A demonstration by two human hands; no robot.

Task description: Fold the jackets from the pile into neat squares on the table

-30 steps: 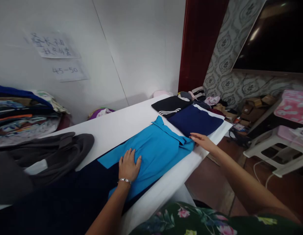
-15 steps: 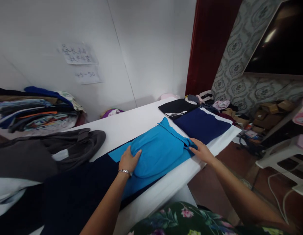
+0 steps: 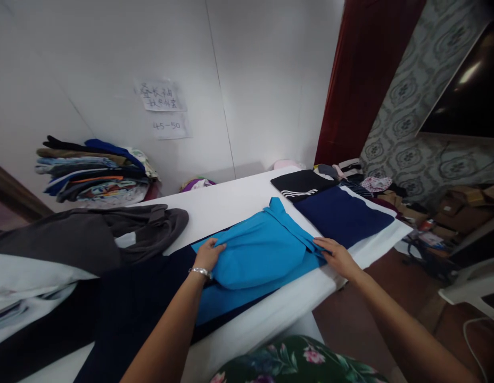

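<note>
A bright blue shirt [image 3: 263,250], partly folded over itself, lies on a dark navy garment [image 3: 147,298] on the white-covered table [image 3: 227,205]. At the shirt's left end my left hand [image 3: 207,256] pinches the fabric between thumb and fingers, pulling up creases. My right hand [image 3: 338,257] grips the shirt's right edge, near a folded strip that looks like the collar or hem. To the right of the shirt lie a folded navy garment [image 3: 345,215] and a folded black garment [image 3: 303,183] with white stripes.
Dark grey clothing [image 3: 71,234] is heaped on the left side of the table. Behind it stands a tall stack of folded clothes [image 3: 99,170]. Loose clothes [image 3: 375,183] and cardboard boxes [image 3: 462,205] sit beyond the far right end, and a white stool [image 3: 474,284] stands at right.
My left hand has closed on the shirt's left end and lifted it slightly, drawing creases across the cloth. My right hand keeps its hold. The camera view has shifted left.
</note>
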